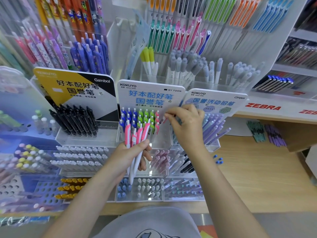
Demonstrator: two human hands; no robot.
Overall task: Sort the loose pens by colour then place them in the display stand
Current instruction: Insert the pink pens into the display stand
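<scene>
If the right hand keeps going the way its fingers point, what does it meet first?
The right hand points left with a pen pinched; first in line looks like the pink pens standing in the display stand, though depth is unclear.

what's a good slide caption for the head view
Left hand grips a bunch of pink pens while the right hand pinches one at the KOKUYO display stand.

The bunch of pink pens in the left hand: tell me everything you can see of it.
The bunch of pink pens is a fan of about four click pens with white plastic barrels and pink clips and upper parts. The left hand grips them mid-barrel, thumb across the front, clip ends up and tips pointing down. They overlap the lower front of the KOKUYO display stand, before its blue and green rows.
</scene>
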